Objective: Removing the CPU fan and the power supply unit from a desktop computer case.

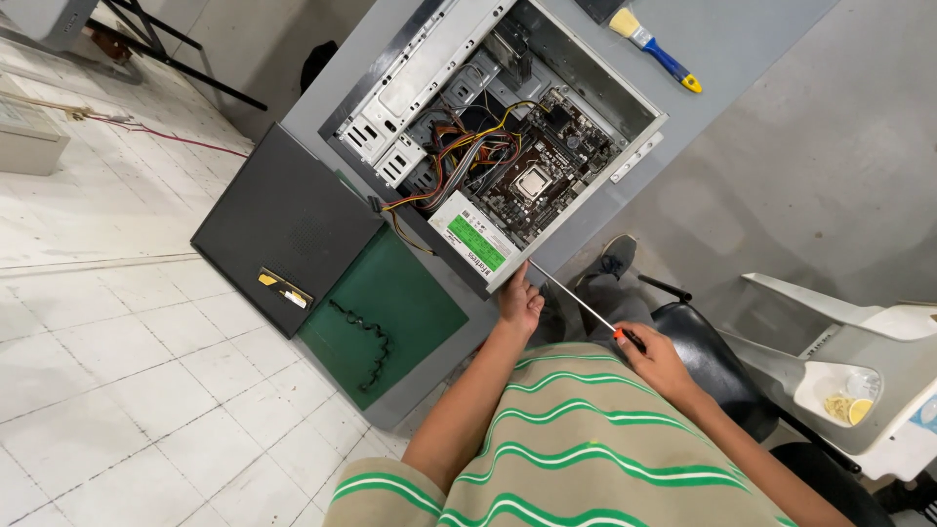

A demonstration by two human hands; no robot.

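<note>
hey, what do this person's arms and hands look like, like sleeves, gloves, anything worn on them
Both hands, left hand and right hand, are bare: no gloves, and no rings or watch visible. The forearms are uncovered. A short-sleeved tan shirt with wavy green-and-white stripes covers the shoulders and upper arms.

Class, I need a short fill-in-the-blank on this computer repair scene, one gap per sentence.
1. The right hand holds a long ____.
2. The left hand rests on the corner of the open computer ____.
3. The paintbrush beyond the case has a ____ handle.

Missing words: screwdriver; case; blue
</note>
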